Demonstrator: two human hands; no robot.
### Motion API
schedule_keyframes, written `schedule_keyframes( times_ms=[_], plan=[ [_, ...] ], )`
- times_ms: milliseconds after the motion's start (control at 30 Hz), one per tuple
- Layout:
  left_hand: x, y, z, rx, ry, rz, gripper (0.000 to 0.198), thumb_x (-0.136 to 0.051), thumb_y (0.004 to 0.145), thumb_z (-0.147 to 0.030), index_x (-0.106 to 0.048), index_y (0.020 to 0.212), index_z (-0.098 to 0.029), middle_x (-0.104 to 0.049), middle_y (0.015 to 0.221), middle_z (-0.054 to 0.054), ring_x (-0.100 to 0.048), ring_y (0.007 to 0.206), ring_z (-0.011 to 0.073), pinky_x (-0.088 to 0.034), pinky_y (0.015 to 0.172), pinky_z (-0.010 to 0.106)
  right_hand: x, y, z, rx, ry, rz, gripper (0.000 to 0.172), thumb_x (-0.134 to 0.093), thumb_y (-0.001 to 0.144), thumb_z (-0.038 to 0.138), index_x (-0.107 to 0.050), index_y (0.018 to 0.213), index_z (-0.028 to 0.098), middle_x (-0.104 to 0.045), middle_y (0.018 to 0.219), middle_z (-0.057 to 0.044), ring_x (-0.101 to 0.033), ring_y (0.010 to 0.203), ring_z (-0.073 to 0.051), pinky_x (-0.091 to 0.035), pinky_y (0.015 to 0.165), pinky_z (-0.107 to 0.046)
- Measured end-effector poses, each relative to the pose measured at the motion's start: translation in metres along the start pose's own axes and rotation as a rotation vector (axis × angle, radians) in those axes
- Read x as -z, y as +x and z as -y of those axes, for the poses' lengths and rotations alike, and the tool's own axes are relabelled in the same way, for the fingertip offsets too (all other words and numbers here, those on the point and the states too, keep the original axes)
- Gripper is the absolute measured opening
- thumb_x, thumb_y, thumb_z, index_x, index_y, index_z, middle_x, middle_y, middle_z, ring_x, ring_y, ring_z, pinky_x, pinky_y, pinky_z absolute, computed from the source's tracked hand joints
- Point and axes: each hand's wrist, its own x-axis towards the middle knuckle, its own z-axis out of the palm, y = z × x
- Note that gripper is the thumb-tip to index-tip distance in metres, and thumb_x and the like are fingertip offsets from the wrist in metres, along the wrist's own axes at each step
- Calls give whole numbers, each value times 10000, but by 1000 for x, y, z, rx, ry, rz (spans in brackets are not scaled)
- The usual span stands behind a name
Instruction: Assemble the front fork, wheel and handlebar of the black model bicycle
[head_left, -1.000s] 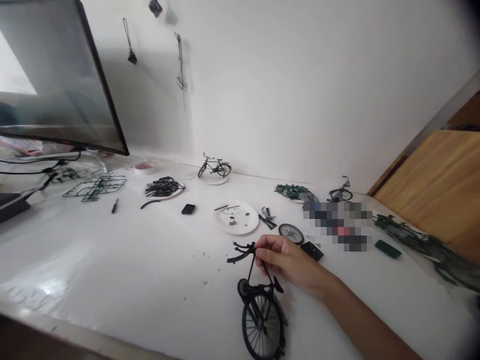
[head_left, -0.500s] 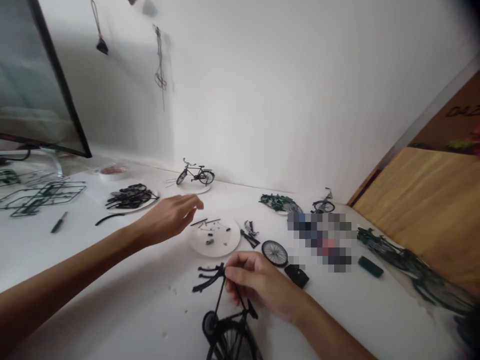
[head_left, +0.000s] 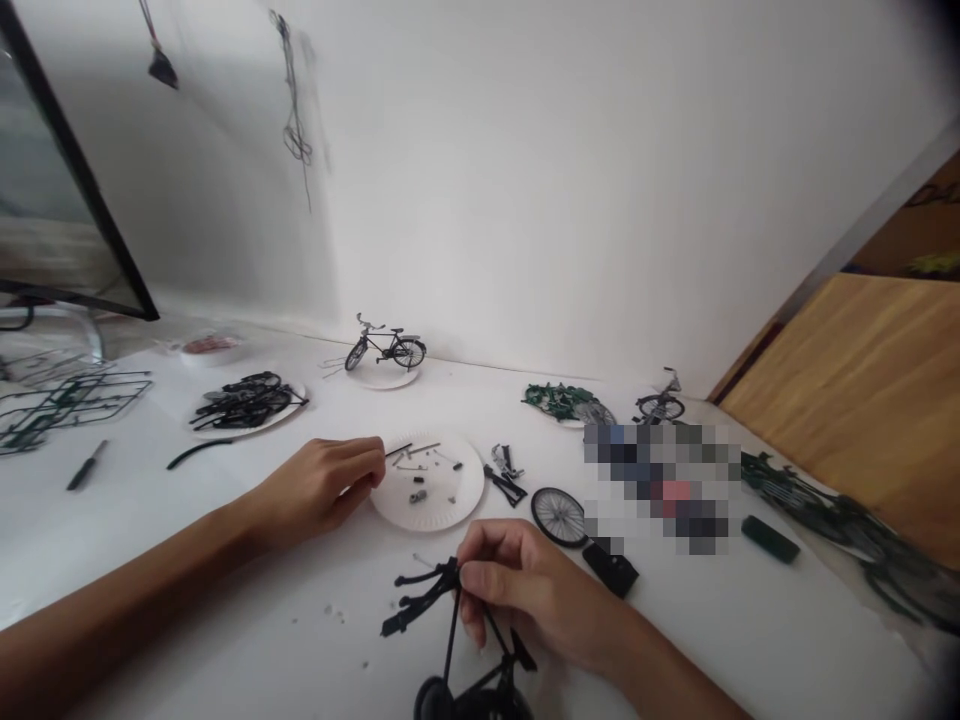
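Note:
My left hand (head_left: 322,487) rests at the left rim of a white paper plate (head_left: 450,500), its fingertips at the end of a thin black rod (head_left: 399,451). Small metal and black parts lie on the plate. My right hand (head_left: 525,590) pinches a black model bicycle (head_left: 450,625) near its handlebar (head_left: 424,595), with the bicycle's tube running down between my fingers. The bottom edge of the view cuts off the bicycle's lower part. I cannot tell whether my left fingers grip the rod.
A finished model bicycle (head_left: 386,350) stands on a plate at the back. Another plate holds a heap of black parts (head_left: 244,402). A spoked model wheel (head_left: 559,517), a black tool (head_left: 506,487) and green plastic sprues (head_left: 67,405) lie about the white table. A pixelated patch (head_left: 660,488) hides the right.
My left hand has come in from the left and reached the plate's rim. The view has turned, so the model bicycle sits lower in the frame, still in my right hand.

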Motion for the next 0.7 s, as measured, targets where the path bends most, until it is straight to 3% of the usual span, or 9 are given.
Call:
schedule_keyframes(
  times_ms=[133,233,433,700],
  plan=[
    [2,-3,13,54,-41,-11,252,-351,698,66,-432,719,-172,-514,736,-4,-397,612,98,-284,587,238,-1,0,1,-6,-1,-2,198,-733,844,281,-601,843,133,-661,686,-6,-614,574,-93,-425,562,-219],
    [3,-7,27,88,-43,-50,235,-319,565,51,-362,629,-171,-415,599,-31,-333,552,87,-235,548,239,-1,-1,1,0,9,4,190,-729,848,270,-599,849,132,-664,688,-10,-616,579,-93,-428,569,-219],
    [-3,-9,41,100,-3,-37,176,-328,553,-1,-311,587,-172,-293,522,-52,-223,516,82,-176,511,244,1,-1,-2,-4,4,-16,181,-721,854,264,-609,891,127,-668,741,-26,-605,614,-91,-457,604,-232],
    [-7,-7,42,48,32,-24,177,-342,557,-6,-331,593,-179,-309,517,-57,-242,506,88,-194,508,236,-9,0,4,59,8,-2,237,-760,802,292,-608,827,112,-707,875,-103,-682,777,-172,-493,628,-257]
  ],
)
